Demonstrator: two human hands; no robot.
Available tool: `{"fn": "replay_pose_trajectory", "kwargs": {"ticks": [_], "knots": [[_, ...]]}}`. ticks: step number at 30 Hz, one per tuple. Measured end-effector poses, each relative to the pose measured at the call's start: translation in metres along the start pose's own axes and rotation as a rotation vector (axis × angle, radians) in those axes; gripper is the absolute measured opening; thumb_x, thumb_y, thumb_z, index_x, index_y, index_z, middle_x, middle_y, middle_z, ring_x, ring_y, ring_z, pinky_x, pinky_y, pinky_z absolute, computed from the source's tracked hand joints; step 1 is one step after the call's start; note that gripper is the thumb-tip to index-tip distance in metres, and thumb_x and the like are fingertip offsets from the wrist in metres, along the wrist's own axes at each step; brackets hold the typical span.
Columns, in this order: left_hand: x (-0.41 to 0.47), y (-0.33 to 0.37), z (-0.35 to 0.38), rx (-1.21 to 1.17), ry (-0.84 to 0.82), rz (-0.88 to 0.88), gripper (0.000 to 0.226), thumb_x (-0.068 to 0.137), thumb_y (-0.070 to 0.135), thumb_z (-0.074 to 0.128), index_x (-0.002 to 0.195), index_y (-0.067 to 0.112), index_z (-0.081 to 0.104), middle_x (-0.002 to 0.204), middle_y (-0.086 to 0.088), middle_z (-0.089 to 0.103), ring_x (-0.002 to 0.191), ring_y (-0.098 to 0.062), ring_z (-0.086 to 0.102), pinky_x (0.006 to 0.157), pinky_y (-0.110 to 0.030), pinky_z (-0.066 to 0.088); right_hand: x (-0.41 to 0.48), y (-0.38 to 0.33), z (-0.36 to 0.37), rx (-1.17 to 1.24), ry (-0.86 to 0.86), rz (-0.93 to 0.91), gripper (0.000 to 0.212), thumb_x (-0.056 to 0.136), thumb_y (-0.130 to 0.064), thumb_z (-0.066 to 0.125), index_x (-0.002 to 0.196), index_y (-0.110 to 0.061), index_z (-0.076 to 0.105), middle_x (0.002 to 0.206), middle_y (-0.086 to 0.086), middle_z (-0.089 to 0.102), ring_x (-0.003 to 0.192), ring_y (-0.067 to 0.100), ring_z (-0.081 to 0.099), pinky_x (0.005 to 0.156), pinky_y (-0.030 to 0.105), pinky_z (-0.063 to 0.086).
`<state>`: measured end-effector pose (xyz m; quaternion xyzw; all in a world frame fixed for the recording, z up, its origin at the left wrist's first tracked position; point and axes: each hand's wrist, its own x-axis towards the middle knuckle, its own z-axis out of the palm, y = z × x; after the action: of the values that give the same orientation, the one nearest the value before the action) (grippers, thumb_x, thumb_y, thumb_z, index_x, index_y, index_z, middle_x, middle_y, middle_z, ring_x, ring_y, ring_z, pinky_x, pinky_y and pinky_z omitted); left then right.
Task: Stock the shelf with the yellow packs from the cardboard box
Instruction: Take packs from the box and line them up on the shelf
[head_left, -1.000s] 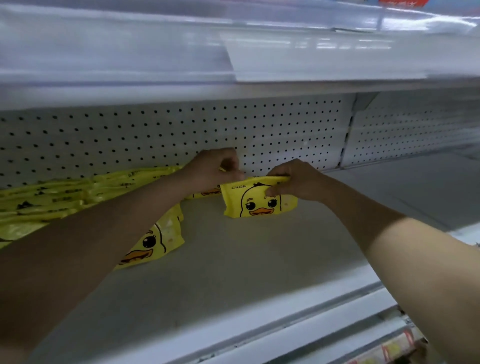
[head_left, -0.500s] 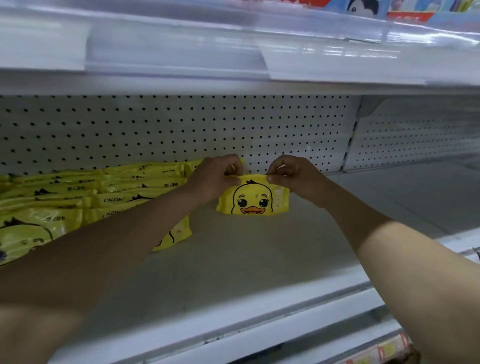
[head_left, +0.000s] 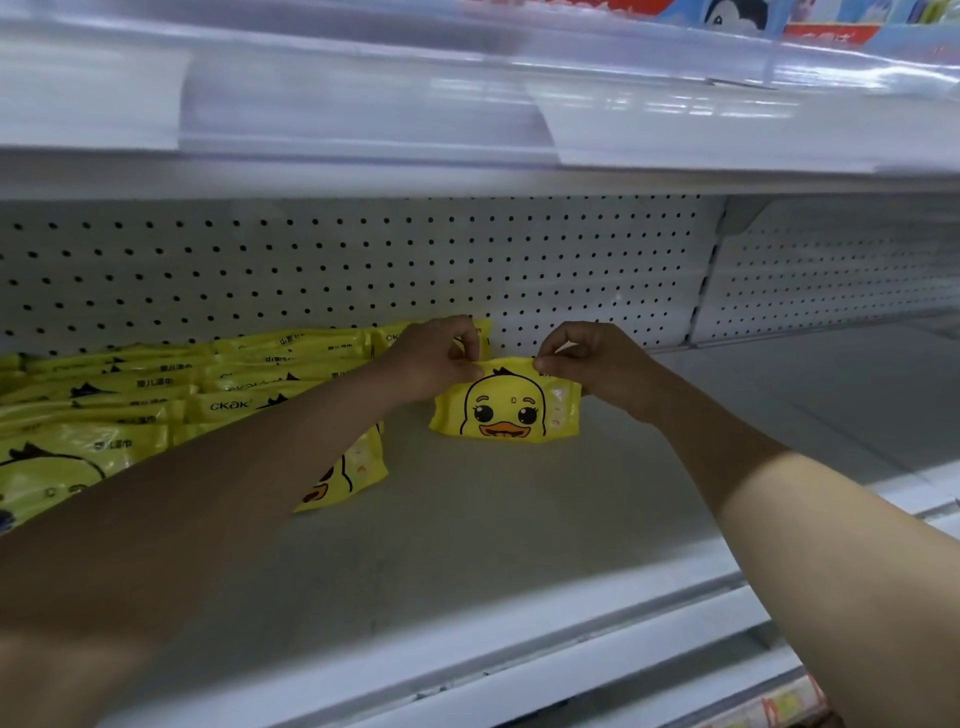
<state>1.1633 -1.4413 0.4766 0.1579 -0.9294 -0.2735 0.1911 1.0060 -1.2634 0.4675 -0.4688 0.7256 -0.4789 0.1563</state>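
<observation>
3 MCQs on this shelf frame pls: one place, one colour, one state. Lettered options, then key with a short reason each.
1. Where is the duck-face pack?
A) in a cardboard box
B) upright on the shelf board, right of the stocked yellow packs
C) hung from a peg hook

2. What colour is the pegboard behind it?
A) black
B) red
C) white

3. How is that pack held?
A) left hand and right hand both pinch its top edge
B) only one hand touches it
C) both hands lie flat on the board

Key:
1 B, its bottom edge meets the board, with the other packs to its left.
2 C, the panel is white with dark holes.
3 A, the fingers of both hands close on the top seam.
</observation>
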Motion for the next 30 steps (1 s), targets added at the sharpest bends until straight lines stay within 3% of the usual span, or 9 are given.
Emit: {"fn": "replay_pose_trajectory", "kwargs": {"ticks": [4, 7, 10, 16, 19, 22, 24, 27, 30], "knots": [[0.002, -0.001, -0.002, 0.024, -0.026, -0.024, 0.013, 0.083, 0.017, 0.076, 0.091, 0.017, 0.066, 0.087, 0.010, 0.064, 0.088, -0.009, 0.062, 0.070, -0.019, 0.043, -0.002, -0.001, -0.001, 0.065, 0.007, 0.035, 0.016, 0.084, -0.019, 0.075, 0.092, -0.005, 0.070, 0.094, 0.014, 0.074, 0.089, 0.030, 0.071, 0.087, 0.053, 0.056], [0.003, 0.000, -0.006, 0.065, -0.038, -0.017, 0.014, 0.081, 0.022, 0.078, 0.092, 0.017, 0.072, 0.081, 0.018, 0.062, 0.075, 0.007, 0.056, 0.056, -0.004, 0.035, -0.002, -0.001, -0.004, 0.039, 0.005, 0.056, 0.017, 0.081, -0.019, 0.078, 0.086, -0.003, 0.073, 0.091, 0.014, 0.075, 0.091, 0.034, 0.071, 0.088, 0.054, 0.055], [0.004, 0.000, -0.009, 0.089, -0.084, -0.005, 0.014, 0.080, 0.028, 0.079, 0.091, 0.020, 0.075, 0.083, 0.018, 0.065, 0.075, 0.008, 0.055, 0.058, -0.003, 0.036, 0.003, -0.001, -0.008, -0.113, 0.011, 0.081, 0.020, 0.077, -0.027, 0.082, 0.078, -0.007, 0.076, 0.083, 0.006, 0.075, 0.087, 0.024, 0.072, 0.089, 0.048, 0.056], [0.007, 0.010, -0.034, 0.243, -0.122, -0.006, 0.011, 0.086, 0.033, 0.073, 0.085, 0.023, 0.070, 0.077, 0.016, 0.060, 0.071, 0.005, 0.051, 0.058, -0.015, 0.035, 0.016, -0.006, -0.004, -0.163, 0.085, -0.039, 0.018, 0.081, -0.025, 0.079, 0.079, -0.008, 0.075, 0.084, 0.008, 0.075, 0.087, 0.021, 0.071, 0.085, 0.039, 0.057], [0.011, 0.010, -0.046, 0.333, -0.077, -0.015, 0.015, 0.089, 0.034, 0.069, 0.083, 0.020, 0.069, 0.073, 0.015, 0.057, 0.068, 0.004, 0.050, 0.057, -0.018, 0.035, 0.030, -0.012, 0.009, -0.249, 0.142, -0.108, 0.018, 0.086, -0.026, 0.074, 0.085, -0.008, 0.073, 0.086, 0.002, 0.073, 0.081, 0.010, 0.067, 0.075, 0.025, 0.051], [0.013, 0.000, -0.051, 0.416, -0.013, -0.063, 0.023, 0.090, 0.034, 0.067, 0.086, 0.012, 0.070, 0.078, 0.006, 0.062, 0.079, -0.013, 0.056, 0.073, -0.029, 0.047, 0.042, -0.017, 0.025, -0.352, 0.158, -0.156, 0.015, 0.089, -0.024, 0.069, 0.089, -0.010, 0.073, 0.092, -0.001, 0.071, 0.078, -0.001, 0.059, 0.067, 0.004, 0.040], [0.013, -0.007, -0.052, 0.474, 0.041, -0.079, 0.023, 0.091, 0.035, 0.065, 0.090, 0.012, 0.068, 0.085, 0.000, 0.062, 0.092, -0.018, 0.050, 0.081, -0.035, 0.048, 0.050, -0.018, 0.034, -0.372, 0.151, -0.171, 0.013, 0.088, -0.022, 0.071, 0.095, -0.011, 0.073, 0.100, 0.001, 0.071, 0.084, 0.003, 0.059, 0.068, 0.007, 0.039], [0.011, -0.020, -0.051, 0.509, 0.103, -0.118, 0.020, 0.089, 0.035, 0.067, 0.096, 0.017, 0.062, 0.098, -0.007, 0.055, 0.096, -0.024, 0.049, 0.076, -0.033, 0.042, 0.058, -0.016, 0.051, -0.393, 0.093, -0.165, 0.038, 0.078, -0.025, 0.082, 0.109, -0.009, 0.068, 0.111, 0.003, 0.065, 0.099, 0.010, 0.056, 0.078, 0.020, 0.039], [0.010, -0.031, -0.047, 0.522, 0.111, -0.158, 0.031, 0.084, 0.036, 0.071, 0.104, 0.019, 0.055, 0.107, -0.011, 0.049, 0.096, -0.030, 0.054, 0.077, -0.033, 0.043, 0.065, -0.013, 0.069, -0.485, 0.033, -0.159, 0.066, 0.067, -0.028, 0.089, 0.122, -0.008, 0.058, 0.122, 0.007, 0.056, 0.112, 0.019, 0.052, 0.085, 0.025, 0.040]]}}
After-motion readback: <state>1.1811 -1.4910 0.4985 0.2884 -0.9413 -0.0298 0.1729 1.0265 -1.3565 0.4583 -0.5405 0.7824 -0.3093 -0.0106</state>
